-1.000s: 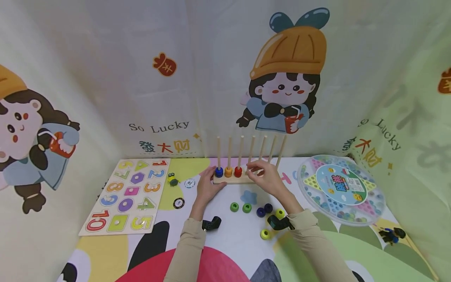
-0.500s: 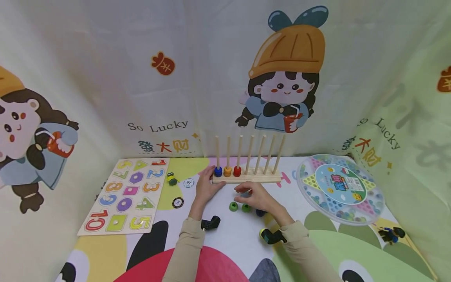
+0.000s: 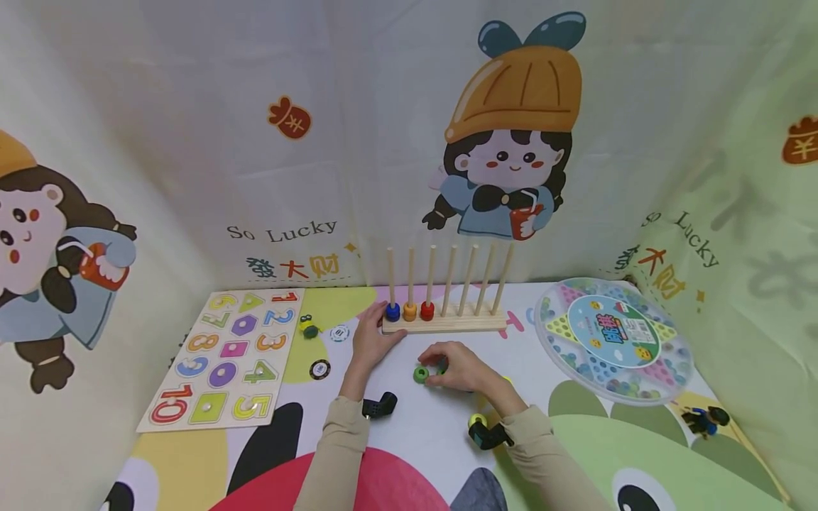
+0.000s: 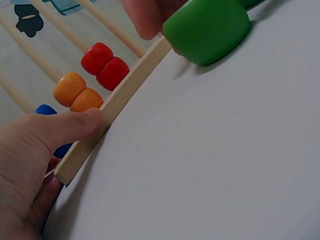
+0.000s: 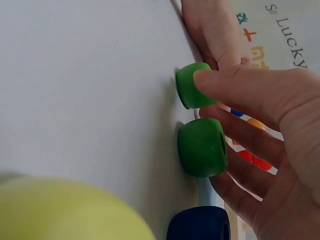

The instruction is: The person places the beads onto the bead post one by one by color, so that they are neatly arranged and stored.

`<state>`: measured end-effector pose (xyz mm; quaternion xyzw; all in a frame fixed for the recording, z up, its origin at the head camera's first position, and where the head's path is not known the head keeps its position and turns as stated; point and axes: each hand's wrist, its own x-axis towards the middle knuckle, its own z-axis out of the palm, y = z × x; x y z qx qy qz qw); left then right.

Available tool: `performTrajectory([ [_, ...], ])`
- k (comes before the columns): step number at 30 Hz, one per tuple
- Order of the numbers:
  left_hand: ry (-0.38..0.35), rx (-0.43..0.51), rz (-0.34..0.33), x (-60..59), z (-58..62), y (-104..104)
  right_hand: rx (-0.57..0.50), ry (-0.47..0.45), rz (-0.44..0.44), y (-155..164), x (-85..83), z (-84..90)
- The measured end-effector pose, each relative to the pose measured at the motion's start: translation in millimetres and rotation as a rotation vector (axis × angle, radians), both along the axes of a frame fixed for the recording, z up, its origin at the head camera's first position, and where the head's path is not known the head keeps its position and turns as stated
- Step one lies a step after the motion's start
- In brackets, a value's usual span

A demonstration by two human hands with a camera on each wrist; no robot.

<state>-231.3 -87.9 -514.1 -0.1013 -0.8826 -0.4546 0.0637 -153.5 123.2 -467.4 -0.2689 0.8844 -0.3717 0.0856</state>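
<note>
My left hand [image 3: 372, 342] grips the left end of a wooden peg rack [image 3: 454, 324], its thumb along the front of the base. Blue [image 3: 393, 311], orange [image 3: 410, 311] and red [image 3: 427, 311] beads sit on the three leftmost pegs. In front of the rack, my right hand [image 3: 465, 367] pinches a green bead [image 3: 420, 374] between thumb and index finger, low at the tabletop. A second green bead [image 5: 201, 147] lies beneath its other fingers in the right wrist view, with a dark blue bead [image 5: 199, 225] beside it.
A yellow bead [image 3: 477, 421] lies by the right wrist camera. The number puzzle board [image 3: 220, 358] is at the left, with poker chips [image 3: 320, 370] and a small toy [image 3: 309, 328] near it. A round marble game board [image 3: 613, 341] and a toy figure [image 3: 706, 421] are at the right.
The right hand has come away from the fourth peg, moved toward the front and down to the green beads, and taken hold of the left one. The left hand stays on the rack.
</note>
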Motion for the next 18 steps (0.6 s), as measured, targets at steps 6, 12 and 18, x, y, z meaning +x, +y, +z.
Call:
performTrajectory([
  [6, -0.003, -0.007, -0.002, -0.2, -1.4, -0.5, -0.002, -0.002, -0.001, -1.5, -0.3, -1.6],
  [12, 0.02, -0.002, -0.004, 0.2, -2.4, -0.5, -0.035, -0.013, -0.025, -2.3, 0.0, -4.7],
  [18, 0.03, -0.005, -0.003, -0.2, -1.6, -2.2, -0.115, 0.028, -0.061, 1.3, -2.6, -1.7],
])
